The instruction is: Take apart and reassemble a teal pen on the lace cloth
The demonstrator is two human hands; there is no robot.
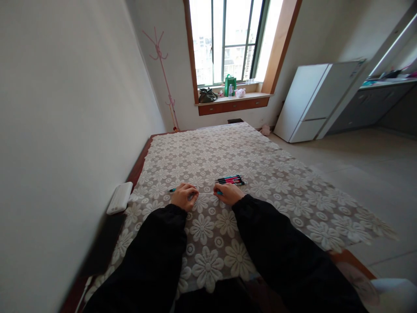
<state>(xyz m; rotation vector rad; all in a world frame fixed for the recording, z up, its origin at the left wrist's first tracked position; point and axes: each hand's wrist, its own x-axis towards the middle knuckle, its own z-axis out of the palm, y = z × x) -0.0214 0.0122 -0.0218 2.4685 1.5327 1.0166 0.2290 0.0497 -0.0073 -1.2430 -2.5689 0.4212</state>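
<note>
Black sleeves [169,256] nearest, over floral bedspread [293,182]. Left hand [184,196] closed on teal pen barrel [172,190], right hand [229,194] closed on its other part [220,192]; thin refill [206,193] between, long axis left-right, mid-bed. Pen bundle [232,179] just beyond right hand. No readable writing.

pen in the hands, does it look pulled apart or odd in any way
Yes. The left hand holds a teal pen barrel, the right hand a teal end piece, with a thin refill bared between them. The bundle of pens behind lies tidy.
</note>
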